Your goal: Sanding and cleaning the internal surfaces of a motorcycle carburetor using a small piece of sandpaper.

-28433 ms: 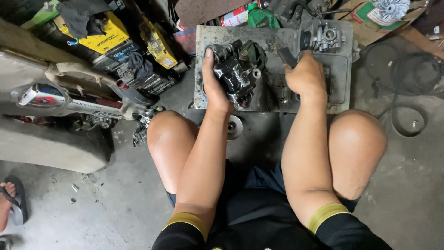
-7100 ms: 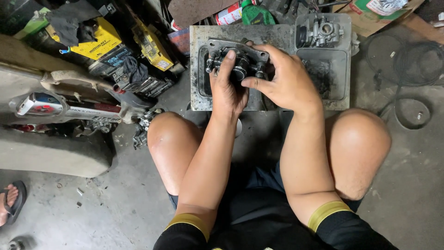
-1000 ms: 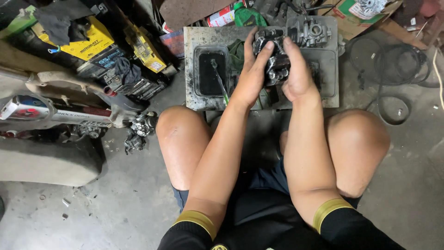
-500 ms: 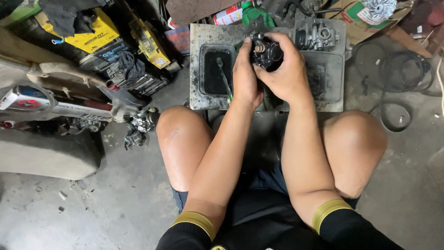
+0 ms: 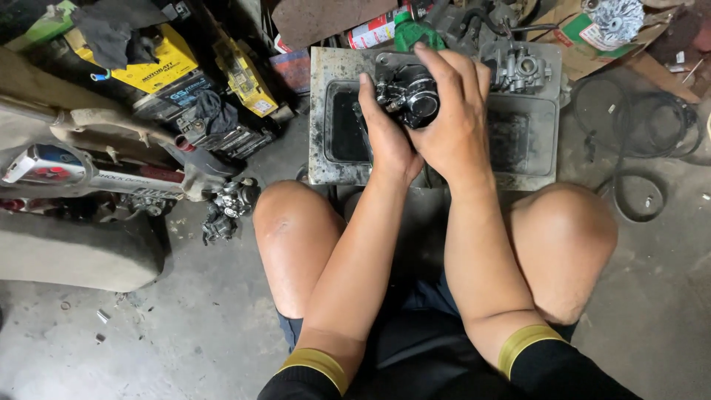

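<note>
Carburetor (image 5: 407,95) is up off the metal tray (image 5: 533,172), clasped between left hand (image 5: 385,141) and right hand (image 5: 453,118), both closed around it; looks like inspection, next calling for careful turning.

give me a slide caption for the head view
Both hands, left hand and right hand, hold a dark carburetor over a greasy metal tray.
</note>
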